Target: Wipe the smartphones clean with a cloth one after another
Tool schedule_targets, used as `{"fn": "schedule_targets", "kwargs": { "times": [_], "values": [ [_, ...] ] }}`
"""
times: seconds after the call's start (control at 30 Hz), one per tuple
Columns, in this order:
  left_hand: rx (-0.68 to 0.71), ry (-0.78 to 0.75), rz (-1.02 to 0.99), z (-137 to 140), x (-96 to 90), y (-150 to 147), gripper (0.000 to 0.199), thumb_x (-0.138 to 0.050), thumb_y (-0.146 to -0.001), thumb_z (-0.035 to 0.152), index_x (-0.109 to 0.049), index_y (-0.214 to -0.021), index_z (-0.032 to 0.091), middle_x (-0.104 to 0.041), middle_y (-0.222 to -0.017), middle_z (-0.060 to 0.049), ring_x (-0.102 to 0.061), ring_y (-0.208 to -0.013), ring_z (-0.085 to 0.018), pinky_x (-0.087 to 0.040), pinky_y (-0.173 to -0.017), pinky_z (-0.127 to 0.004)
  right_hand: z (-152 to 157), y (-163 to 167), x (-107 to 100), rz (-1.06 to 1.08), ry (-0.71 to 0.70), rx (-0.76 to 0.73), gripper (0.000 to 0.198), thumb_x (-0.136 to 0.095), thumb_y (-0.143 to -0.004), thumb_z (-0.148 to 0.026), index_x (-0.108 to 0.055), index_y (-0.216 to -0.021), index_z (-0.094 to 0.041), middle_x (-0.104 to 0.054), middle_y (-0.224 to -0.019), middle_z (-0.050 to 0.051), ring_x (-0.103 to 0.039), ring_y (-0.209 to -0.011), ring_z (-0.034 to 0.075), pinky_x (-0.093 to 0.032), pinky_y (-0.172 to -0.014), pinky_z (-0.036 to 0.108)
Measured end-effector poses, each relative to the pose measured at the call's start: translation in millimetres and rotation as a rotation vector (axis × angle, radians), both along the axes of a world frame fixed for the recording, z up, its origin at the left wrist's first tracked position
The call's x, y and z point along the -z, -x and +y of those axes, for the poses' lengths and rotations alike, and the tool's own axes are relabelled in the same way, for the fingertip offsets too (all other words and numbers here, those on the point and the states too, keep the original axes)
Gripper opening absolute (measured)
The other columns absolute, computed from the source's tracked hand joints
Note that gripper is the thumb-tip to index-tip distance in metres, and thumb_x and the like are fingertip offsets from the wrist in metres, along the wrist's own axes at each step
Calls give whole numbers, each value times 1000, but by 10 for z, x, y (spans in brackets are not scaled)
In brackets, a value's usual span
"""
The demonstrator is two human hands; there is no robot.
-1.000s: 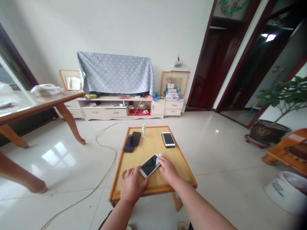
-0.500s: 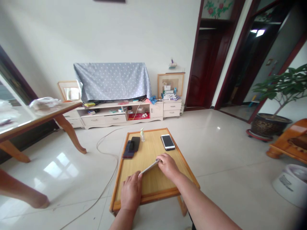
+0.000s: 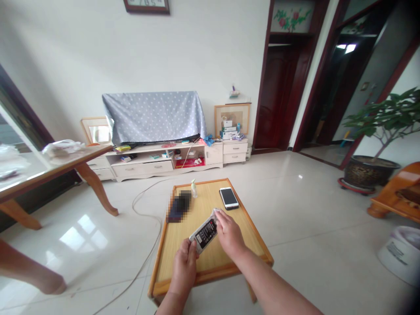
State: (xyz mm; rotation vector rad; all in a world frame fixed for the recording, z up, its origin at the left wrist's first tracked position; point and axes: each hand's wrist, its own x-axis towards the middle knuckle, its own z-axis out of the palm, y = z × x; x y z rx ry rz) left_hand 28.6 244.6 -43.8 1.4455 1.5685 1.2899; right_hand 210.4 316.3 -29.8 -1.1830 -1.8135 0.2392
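Note:
Above the low wooden table, a phone (image 3: 205, 232) is held tilted, with a black printed battery showing on the side turned towards me. My left hand (image 3: 184, 265) grips its near lower end, thumb on top. At the far upper end, my right hand (image 3: 229, 230) has its fingers closed round the phone's corner, which they partly cover. A white phone (image 3: 229, 197) with a dark screen lies beyond my right hand on top of a dark object. A small clear pump bottle (image 3: 194, 189) stands at the far left. Beside it a dark item (image 3: 179, 206) is blurred out.
The small table (image 3: 173, 280) has a raised wooden rim. A cable (image 3: 154, 245) runs over the tiled floor to its left. Further off are a larger table (image 3: 88, 153), a white TV cabinet (image 3: 144, 165) with a cloth-covered screen, and a potted plant (image 3: 370, 170).
Both hands have turned the phone from edge-on to show its battery side. My left hand has shifted slightly right, and the view has tipped up a little.

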Motion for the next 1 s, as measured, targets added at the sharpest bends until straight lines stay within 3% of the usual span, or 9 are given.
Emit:
{"fn": "schedule_targets", "kwargs": {
  "times": [0.13, 0.23, 0.33, 0.43, 0.63, 0.73, 0.83, 0.9, 1.0],
  "values": [
    [14, -8, -74, 31, -5, 5, 36, -52, -93, 56, -57, -84, 22, -61, -69, 0, -57, -65, -18, -44, -62, -28, -384, 280, 12, -156, -62, -189, 49, -45, -97, -14, -54, -145, -15, -55, -146, 15, -47, -140, 27, -41, -116, 46],
    [15, -30, -103, 28, -31, 29, 35, -54, -92, 55, -58, -87, 21, -64, -74, -2, -58, -68, -18, -45, -64, -28, -498, 375, -21, -210, -102, -304, 48, -46, -98, -15, -53, -145, -16, -54, -148, 14, -46, -140, 26, -42, -116, 43],
    [2, -16, -92, -4, -40, 34, 37, -53, -92, 56, -56, -81, 21, -59, -66, 1, -54, -62, -16, -42, -58, -26, -345, 294, -83, -123, -105, -172, 46, -44, -97, -12, -57, -141, -18, -57, -142, 14, -54, -131, 26, -46, -111, 43],
    [17, -3, -71, -38, -31, 11, 38, -51, -94, 56, -57, -81, 21, -57, -64, 2, -53, -61, -15, -40, -57, -25, -182, 213, -120, 28, -38, -5, 38, -45, -95, -11, -66, -126, -20, -65, -122, 13, -63, -113, 24, -53, -99, 40],
    [39, -13, -141, -43, -85, -64, 38, -55, -91, 57, -59, -82, 20, -58, -66, 1, -53, -61, -15, -41, -57, -25, -346, 404, -63, 14, 44, -143, 20, -53, -92, -13, -67, -100, -24, -65, -99, 4, -64, -91, 19, -51, -84, 30],
    [53, -6, -167, -55, -143, -85, 39, -55, -91, 58, -59, -81, 20, -57, -65, 2, -51, -60, -15, -40, -57, -25, -232, 316, -91, 25, 41, -13, 17, -51, -92, -15, -65, -96, -23, -65, -96, 5, -63, -92, 20, -49, -83, 31],
    [52, 17, -185, -68, -171, -88, 41, -54, -91, 60, -58, -80, 20, -57, -64, 2, -50, -60, -14, -39, -57, -25, -8, 106, -141, 110, 55, 163, 21, -49, -93, -16, -63, -107, -22, -65, -104, 7, -63, -95, 21, -49, -84, 32],
    [46, 24, -199, -59, -165, -80, 41, -55, -91, 60, -59, -80, 20, -56, -64, 2, -49, -59, -14, -38, -57, -25, 29, 51, -143, 113, 55, 168, 22, -47, -93, -16, -64, -107, -22, -64, -104, 8, -62, -95, 21, -49, -84, 32],
    [20, 17, -229, -23, -141, -58, 42, -56, -89, 61, -56, -76, 21, -54, -61, 3, -48, -58, -14, -38, -57, -26, -154, 184, -93, 41, 47, 46, 19, -47, -94, -17, -65, -95, -23, -63, -97, 7, -62, -88, 21, -48, -81, 30]
  ]
}}
